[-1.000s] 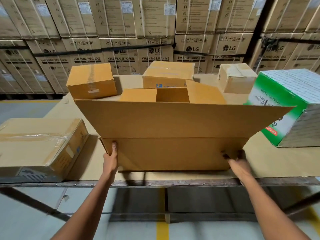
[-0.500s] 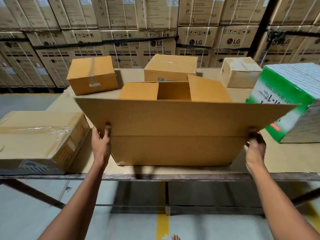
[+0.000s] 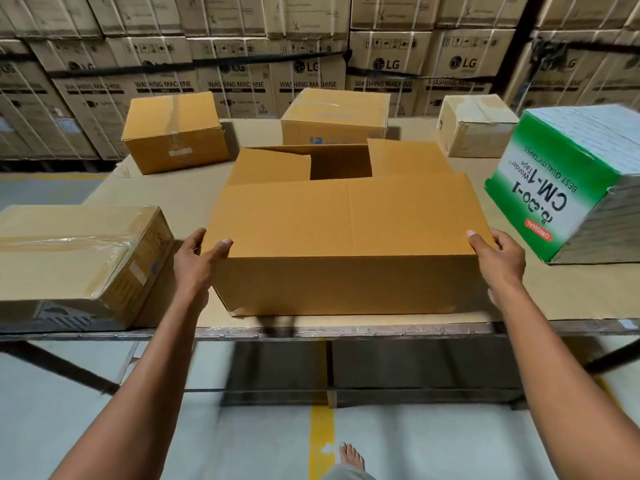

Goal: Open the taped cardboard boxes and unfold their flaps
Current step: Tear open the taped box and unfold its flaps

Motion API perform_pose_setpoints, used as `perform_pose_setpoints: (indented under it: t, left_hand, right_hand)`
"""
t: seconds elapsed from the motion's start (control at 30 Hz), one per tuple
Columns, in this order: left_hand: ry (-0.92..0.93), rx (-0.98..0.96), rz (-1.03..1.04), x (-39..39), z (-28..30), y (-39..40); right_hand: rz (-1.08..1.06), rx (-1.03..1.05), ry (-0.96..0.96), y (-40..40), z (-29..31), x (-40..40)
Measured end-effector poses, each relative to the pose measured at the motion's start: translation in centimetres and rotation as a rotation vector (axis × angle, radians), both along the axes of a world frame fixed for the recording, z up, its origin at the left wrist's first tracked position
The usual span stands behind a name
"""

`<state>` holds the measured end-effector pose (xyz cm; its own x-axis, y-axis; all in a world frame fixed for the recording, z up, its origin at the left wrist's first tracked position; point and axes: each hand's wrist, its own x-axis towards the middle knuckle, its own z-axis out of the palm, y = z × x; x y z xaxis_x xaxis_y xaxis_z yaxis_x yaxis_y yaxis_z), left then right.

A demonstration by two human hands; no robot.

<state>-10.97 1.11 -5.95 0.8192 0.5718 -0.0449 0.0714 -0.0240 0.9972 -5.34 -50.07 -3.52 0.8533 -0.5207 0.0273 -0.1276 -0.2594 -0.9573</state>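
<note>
Cardboard near flap now folded down over box, left hand, right hand pinching its corners

Stacked cartons along the back wall carry the "LG" logo, with "WASHING MACHINE" printed beneath. A green and white box at the right of the worktop reads, upside down, "CM-1", "Wonder Tape", "BEST QUALITY TAPES" and a red "ORIGINAL" tag. The plain brown boxes' labels are unreadable.
</note>
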Motion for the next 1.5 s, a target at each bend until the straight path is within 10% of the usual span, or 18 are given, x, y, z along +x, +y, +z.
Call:
perform_pose_setpoints:
  t: [1.5]
  left_hand:
    - [-0.044, 0.027, 0.009, -4.6, -1.9, -1.2]
  right_hand:
    - [-0.067, 0.009, -0.078, -1.5, -0.2, -5.2]
